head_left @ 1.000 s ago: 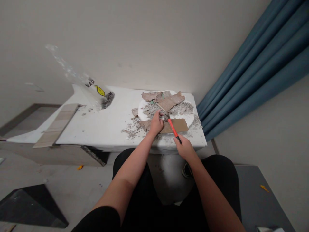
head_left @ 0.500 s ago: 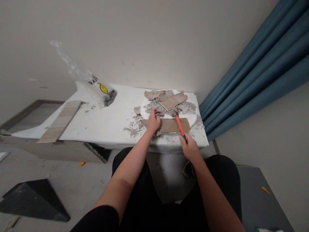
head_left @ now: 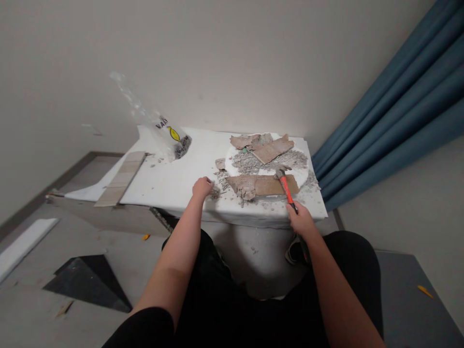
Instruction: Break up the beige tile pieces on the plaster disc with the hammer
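White counter (head_left: pixel 174 183) runs along a plain beige wall (head_left: pixel 217 58), and a blue curtain (head_left: pixel 391 106) hangs at the right. We sit close against the front edge of the counter, knees in black below it.

Our right hand (head_left: pixel 300 220) is wrapped tight around the end of a hammer (head_left: pixel 286 189) with a red handle, at the front edge of the counter. The handle slants up and away from us, and the metal head rests on the far edge of a flat brown slab (head_left: pixel 266 185). The slab lies lengthwise across the counter, and its left end is crumbled and ragged.

Our left hand (head_left: pixel 203 186) is curled into a loose fist with its knuckles on the counter, near the slab's broken end; whether it holds anything we cannot tell. Small grey chips lie just beside it.

Behind the slab, grey rubble (head_left: pixel 253 162) is heaped on a round white disc (head_left: pixel 302 175), with several larger broken pieces (head_left: pixel 268 147) at the back near the wall. Farther left a clear plastic bag (head_left: pixel 166 133) with a yellow mark leans up against the wall. A long beige tile strip (head_left: pixel 121 179) lies slantwise at the left end of the counter.

On the grey floor (head_left: pixel 32 290) lie a dark triangular sheet (head_left: pixel 87 282) and a white strip (head_left: pixel 21 244).
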`<state>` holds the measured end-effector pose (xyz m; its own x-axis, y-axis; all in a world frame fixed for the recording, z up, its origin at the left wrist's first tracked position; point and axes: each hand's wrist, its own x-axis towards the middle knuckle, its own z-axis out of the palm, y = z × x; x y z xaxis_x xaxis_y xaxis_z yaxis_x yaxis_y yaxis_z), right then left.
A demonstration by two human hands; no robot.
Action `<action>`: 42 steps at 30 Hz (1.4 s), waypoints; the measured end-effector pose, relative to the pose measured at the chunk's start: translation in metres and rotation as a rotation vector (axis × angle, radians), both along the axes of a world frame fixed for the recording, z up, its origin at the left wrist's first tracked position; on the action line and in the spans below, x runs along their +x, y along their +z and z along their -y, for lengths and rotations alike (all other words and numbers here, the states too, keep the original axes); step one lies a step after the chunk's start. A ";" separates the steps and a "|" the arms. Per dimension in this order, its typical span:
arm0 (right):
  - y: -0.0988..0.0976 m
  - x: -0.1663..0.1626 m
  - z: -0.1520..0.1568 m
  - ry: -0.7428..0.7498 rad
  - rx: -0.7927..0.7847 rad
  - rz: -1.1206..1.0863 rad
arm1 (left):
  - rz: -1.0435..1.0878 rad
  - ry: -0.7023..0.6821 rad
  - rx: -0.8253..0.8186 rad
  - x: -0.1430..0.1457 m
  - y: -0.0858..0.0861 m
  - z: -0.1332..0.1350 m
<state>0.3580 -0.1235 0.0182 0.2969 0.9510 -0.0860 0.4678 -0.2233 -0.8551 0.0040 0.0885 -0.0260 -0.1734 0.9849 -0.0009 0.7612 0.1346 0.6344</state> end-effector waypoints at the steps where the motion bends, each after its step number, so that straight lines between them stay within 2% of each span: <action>1: 0.000 0.000 0.000 -0.005 -0.020 -0.042 | -0.020 -0.023 -0.042 -0.004 -0.004 0.001; 5: 0.006 -0.003 0.002 -0.054 -0.138 -0.210 | -0.243 -0.145 -0.109 0.000 -0.008 0.005; 9: 0.012 -0.006 0.004 -0.070 -0.135 -0.238 | -0.523 -0.299 -0.163 0.023 -0.001 0.006; 15: 0.013 -0.007 0.004 -0.075 -0.149 -0.239 | -0.552 -0.361 -0.139 0.054 -0.003 0.006; 21: 0.006 -0.003 0.003 -0.044 -0.130 -0.221 | -0.547 -0.317 -0.172 0.058 -0.005 0.006; 24: 0.000 0.000 0.002 -0.025 -0.109 -0.189 | -0.399 -0.181 -0.077 0.051 0.003 0.001; 27: -0.005 0.002 0.001 -0.016 -0.067 -0.158 | -0.003 -0.024 0.151 0.056 0.015 -0.005; 29: -0.007 0.002 0.000 -0.011 -0.043 -0.131 | 0.262 -0.067 0.266 0.071 0.023 -0.005; 31: -0.009 0.003 0.000 -0.008 -0.031 -0.108 | 0.427 -0.211 0.315 0.096 0.032 0.001; 33: -0.009 0.003 -0.001 -0.005 -0.023 -0.086 | 0.453 -0.355 0.329 0.124 0.039 0.011; 36: -0.009 0.004 -0.002 -0.002 -0.005 -0.055 | 0.380 -0.514 0.320 0.159 0.045 0.024; 38: -0.008 0.004 -0.002 0.002 0.007 -0.044 | 0.329 -0.563 0.312 0.175 0.044 0.028; 42: -0.006 0.003 -0.002 0.012 0.017 -0.035 | 0.256 -0.557 0.304 0.189 0.036 0.025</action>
<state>0.3613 -0.1220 0.0126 0.2822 0.9560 -0.0798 0.4398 -0.2029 -0.8749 0.1926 0.0633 0.0100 0.3281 0.8900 0.3165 0.4862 -0.4464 0.7513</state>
